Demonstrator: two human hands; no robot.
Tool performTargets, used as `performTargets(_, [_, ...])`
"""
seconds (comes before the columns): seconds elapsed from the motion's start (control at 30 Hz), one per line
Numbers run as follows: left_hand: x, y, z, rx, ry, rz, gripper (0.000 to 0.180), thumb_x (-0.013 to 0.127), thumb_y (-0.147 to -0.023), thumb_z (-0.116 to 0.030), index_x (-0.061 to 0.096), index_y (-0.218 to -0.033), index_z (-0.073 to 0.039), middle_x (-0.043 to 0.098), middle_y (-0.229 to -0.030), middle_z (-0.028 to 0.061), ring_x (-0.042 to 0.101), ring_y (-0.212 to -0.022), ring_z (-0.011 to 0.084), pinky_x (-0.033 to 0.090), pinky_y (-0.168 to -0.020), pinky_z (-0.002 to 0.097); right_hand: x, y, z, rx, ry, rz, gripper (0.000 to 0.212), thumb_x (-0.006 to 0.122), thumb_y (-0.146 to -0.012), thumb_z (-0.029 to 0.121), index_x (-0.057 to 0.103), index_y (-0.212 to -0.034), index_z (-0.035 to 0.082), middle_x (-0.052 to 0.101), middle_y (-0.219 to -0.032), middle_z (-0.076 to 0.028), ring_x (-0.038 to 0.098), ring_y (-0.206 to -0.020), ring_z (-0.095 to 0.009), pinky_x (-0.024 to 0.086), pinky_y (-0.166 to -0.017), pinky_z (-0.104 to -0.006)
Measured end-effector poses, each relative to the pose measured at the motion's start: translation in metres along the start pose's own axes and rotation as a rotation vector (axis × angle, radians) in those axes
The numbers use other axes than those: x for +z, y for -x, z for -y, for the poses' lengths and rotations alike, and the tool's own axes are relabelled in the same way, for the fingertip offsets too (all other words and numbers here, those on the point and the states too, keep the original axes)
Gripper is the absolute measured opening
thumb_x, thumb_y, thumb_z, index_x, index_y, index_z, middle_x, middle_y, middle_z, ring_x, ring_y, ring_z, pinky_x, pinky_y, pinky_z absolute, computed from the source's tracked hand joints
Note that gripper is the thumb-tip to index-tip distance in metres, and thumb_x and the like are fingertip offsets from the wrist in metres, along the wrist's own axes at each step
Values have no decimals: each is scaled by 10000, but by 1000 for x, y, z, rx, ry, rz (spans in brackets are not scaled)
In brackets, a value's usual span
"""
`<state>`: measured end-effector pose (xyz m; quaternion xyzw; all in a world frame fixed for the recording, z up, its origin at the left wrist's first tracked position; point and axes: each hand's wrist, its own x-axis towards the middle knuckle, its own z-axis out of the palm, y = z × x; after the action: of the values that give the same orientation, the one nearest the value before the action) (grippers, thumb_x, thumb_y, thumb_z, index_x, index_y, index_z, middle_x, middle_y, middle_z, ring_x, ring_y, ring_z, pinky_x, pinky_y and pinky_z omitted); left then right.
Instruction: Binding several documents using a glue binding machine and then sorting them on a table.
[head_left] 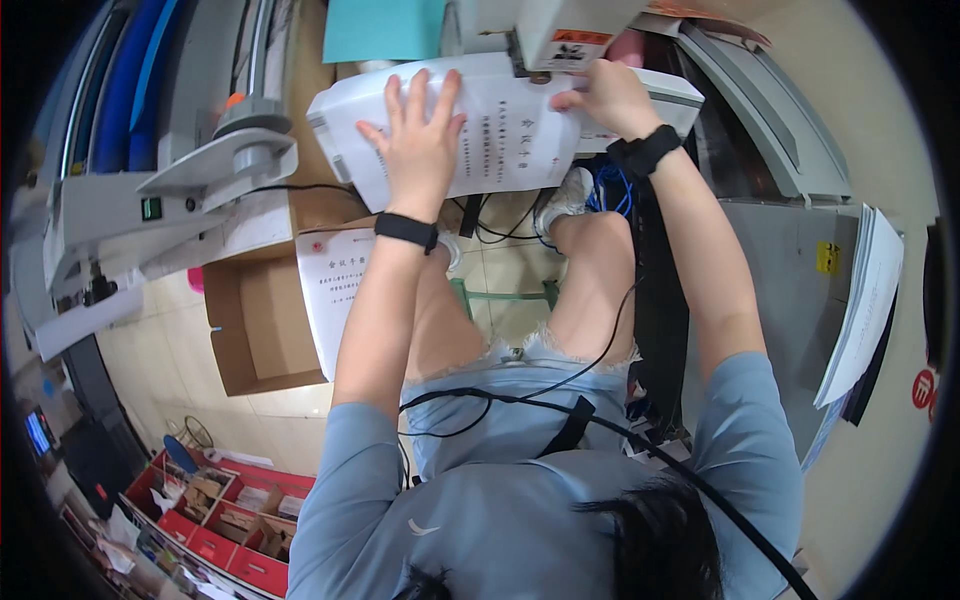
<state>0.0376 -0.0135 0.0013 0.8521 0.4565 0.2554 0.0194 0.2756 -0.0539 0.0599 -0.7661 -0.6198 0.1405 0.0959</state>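
A white printed booklet [495, 150] lies under the head of a light grey machine [565, 40] at the far middle. My left hand [420, 145] rests flat on its left part, with the fingers spread. At its right edge, beside the machine head, my right hand [612, 100] has its fingers bent and its thumb on the paper; it seems to grip that edge. A black band circles each wrist. Another white printed sheet [335, 280] lies to the left, partly over an open cardboard box [265, 320].
On the left stands a grey machine [120, 215] with a rod and a small green switch. A grey cabinet [775, 300] with a stack of papers [865, 300] is on the right. Black cables [520, 400] cross my lap. A red compartment tray [225, 525] sits lower left.
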Motion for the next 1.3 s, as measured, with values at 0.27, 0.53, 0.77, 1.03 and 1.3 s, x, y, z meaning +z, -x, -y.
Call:
performTargets(0.27, [-2,-1,-4,25,-50,26,547,657,-813,-254,454,-1320,-289,394,-1340,54,301,-1290,357,242,-852,777,-5,6,-1,-35,22,-22,509,767,-630,369,665,-1080,154,671,-838,-148,641,-800,-306,485,-721,-394])
performTargets(0.53, [-10,-1,8,-24,-13,-57,523,643,-831,-285,470,-1316,-194,379,-1352,147,312,-1273,365,303,-940,647,13,4,-15,-54,-52,-73,514,753,-649,366,650,-1112,168,674,-940,-119,638,-881,-282,450,-819,-407])
performTargets(0.77, [-11,10,47,-255,129,-378,527,650,-836,-274,479,-1254,-1,474,-1172,196,475,-1069,321,392,-920,440,36,17,-29,-218,73,-380,521,720,-701,329,581,-1165,136,602,-1131,-68,457,-1214,-245,308,-1021,-517])
performTargets(1.03, [-7,-6,-17,-397,803,-143,417,642,-837,-143,517,-1215,-21,548,-1080,93,534,-942,172,455,-818,312,39,36,-44,-210,148,-501,588,742,-697,271,515,-1212,101,529,-1230,-72,418,-1246,-278,280,-1031,-556])
performTargets(1.3, [-2,-5,-50,-300,850,3,438,611,-818,-63,502,-1241,-32,546,-1144,119,552,-1027,203,471,-864,330,21,42,-89,-165,136,-405,643,749,-685,313,502,-1250,132,534,-1251,-68,464,-1202,-251,307,-1009,-521])
